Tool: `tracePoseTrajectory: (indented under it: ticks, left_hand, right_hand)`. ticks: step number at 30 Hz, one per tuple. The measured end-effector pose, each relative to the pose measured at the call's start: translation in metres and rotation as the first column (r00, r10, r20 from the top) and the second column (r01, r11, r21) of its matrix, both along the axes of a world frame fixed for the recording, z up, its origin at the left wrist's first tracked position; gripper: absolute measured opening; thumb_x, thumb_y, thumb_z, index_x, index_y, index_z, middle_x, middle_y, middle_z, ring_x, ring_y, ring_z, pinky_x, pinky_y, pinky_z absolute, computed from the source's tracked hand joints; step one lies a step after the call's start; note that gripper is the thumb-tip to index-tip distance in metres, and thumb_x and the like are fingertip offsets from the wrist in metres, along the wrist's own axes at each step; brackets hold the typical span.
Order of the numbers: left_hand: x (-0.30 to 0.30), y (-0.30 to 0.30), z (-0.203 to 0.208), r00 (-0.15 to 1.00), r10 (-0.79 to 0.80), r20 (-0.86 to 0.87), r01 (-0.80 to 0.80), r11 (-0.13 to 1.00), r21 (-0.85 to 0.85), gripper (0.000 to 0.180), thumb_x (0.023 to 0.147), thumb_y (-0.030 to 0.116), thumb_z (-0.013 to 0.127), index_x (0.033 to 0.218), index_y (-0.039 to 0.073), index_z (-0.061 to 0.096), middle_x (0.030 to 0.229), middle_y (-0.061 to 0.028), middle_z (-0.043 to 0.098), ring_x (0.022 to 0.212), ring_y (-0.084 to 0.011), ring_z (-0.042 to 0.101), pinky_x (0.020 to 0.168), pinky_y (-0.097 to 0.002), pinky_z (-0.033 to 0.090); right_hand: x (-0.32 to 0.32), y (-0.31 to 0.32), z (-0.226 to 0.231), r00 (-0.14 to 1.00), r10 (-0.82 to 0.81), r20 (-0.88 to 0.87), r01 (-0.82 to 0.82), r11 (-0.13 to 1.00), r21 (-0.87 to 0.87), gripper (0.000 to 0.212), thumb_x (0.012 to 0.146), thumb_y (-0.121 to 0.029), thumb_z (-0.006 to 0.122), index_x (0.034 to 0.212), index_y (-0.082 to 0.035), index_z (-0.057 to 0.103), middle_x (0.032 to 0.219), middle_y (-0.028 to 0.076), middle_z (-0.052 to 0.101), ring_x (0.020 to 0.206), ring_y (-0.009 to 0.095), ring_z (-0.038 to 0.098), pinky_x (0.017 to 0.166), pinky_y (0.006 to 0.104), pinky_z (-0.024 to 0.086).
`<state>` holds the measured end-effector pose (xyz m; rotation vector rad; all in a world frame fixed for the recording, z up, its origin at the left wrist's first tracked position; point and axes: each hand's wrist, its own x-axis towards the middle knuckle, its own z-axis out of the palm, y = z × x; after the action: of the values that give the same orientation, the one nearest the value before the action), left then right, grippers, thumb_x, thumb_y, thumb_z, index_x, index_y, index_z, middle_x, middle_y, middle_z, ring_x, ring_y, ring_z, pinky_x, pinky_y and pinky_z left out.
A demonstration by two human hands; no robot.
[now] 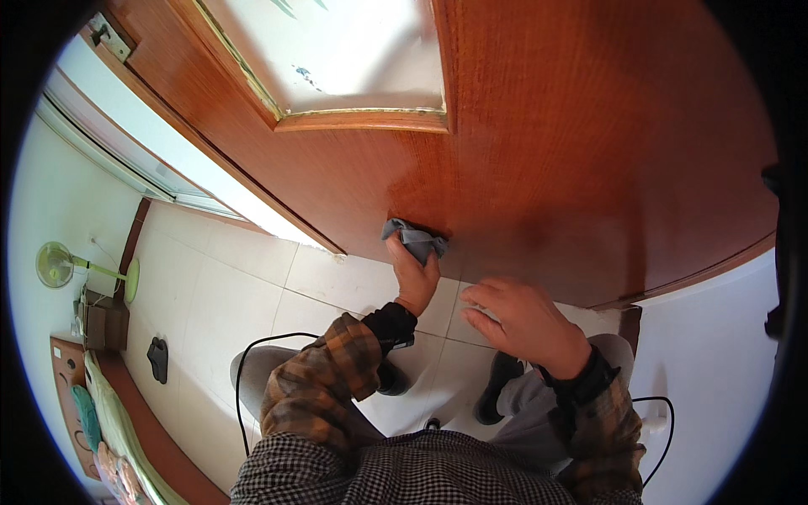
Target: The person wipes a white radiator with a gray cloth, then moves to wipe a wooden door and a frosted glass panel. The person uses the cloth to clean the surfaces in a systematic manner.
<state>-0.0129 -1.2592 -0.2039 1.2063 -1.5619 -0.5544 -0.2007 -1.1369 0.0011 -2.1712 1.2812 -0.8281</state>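
Note:
A grey cloth (416, 239) is bunched in my left hand (412, 273), pressed against the lower part of a reddish-brown wooden door (539, 168). My fingers on that side are mostly covered by the cloth. To the right, my right hand (526, 324) hangs in front of the door with nothing in it, its fingers slightly bent and the thumb apart from them. Higher up, the door has a glass panel (353, 59) in a wooden frame, with worn, chipped trim along its edge.
Pale tiles (227, 286) cover the floor. At the left stand a green fan (57, 264), a brown box-like cabinet (105, 322) and a bed (126, 412); dark slippers (157, 359) lie beside them. A metal latch plate (109, 38) sits on the door's edge. A white wall (715, 353) borders the right.

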Motion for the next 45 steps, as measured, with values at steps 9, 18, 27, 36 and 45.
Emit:
tracePoseTrajectory:
  ticks: [9,18,27,36,45]
  left_hand:
    - [0.017,0.011,0.125,0.976,-0.212,0.053,0.198,0.960,0.198,0.070,0.078,0.008,0.078,0.138,0.000,0.044,0.128,-0.0282,0.058,0.119,-0.0477,0.058,0.099,-0.0474,0.050]
    - [0.031,0.107,0.201,0.837,-0.343,0.426,0.386,0.922,-0.017,0.093,0.073,-0.003,0.080,0.155,0.002,0.035,0.121,-0.0227,0.047,0.109,-0.0420,0.056,0.079,-0.0432,0.055]
    - [0.073,0.158,0.174,0.901,-0.410,0.143,0.384,0.906,0.178,0.086,0.079,0.001,0.085,0.153,0.004,0.042,0.129,-0.0157,0.059,0.108,-0.0229,0.066,0.071,-0.0294,0.060]
    - [0.129,0.071,0.203,0.960,-0.277,0.029,0.268,0.947,0.175,0.029,0.097,0.011,0.075,0.123,0.000,0.068,0.101,-0.0055,0.073,0.088,-0.0114,0.068,0.071,-0.0255,0.055]
    - [0.132,0.068,0.189,0.967,-0.253,0.016,0.247,0.956,0.160,0.023,0.096,0.010,0.074,0.114,-0.002,0.070,0.090,-0.0092,0.074,0.083,-0.0153,0.071,0.068,-0.0289,0.057]
  right_hand:
    - [0.005,-0.009,-0.015,0.979,-0.105,0.177,0.103,0.994,0.022,0.024,0.095,-0.017,0.071,0.113,-0.002,0.065,0.106,0.019,0.068,0.091,0.041,0.067,0.078,0.0473,0.054]
    - [0.030,0.014,-0.030,0.820,-0.044,0.570,-0.073,0.981,0.181,0.058,0.091,-0.022,0.083,0.130,0.005,0.050,0.120,0.021,0.064,0.108,0.027,0.069,0.080,0.0407,0.061]
    - [0.049,0.035,-0.061,0.860,-0.340,0.382,0.349,0.936,0.047,0.045,0.088,-0.009,0.078,0.126,-0.003,0.056,0.121,0.017,0.064,0.107,0.030,0.068,0.083,0.0399,0.058]
    - [0.001,-0.037,-0.019,0.626,-0.684,0.375,0.693,0.267,-0.670,0.041,0.086,-0.006,0.078,0.125,-0.003,0.067,0.123,0.021,0.055,0.113,0.038,0.054,0.096,0.0469,0.047]
    - [0.082,-0.066,-0.227,0.744,-0.666,0.056,0.641,0.687,-0.343,0.038,0.080,-0.004,0.075,0.118,-0.010,0.070,0.117,0.019,0.054,0.108,0.041,0.054,0.091,0.0490,0.050]
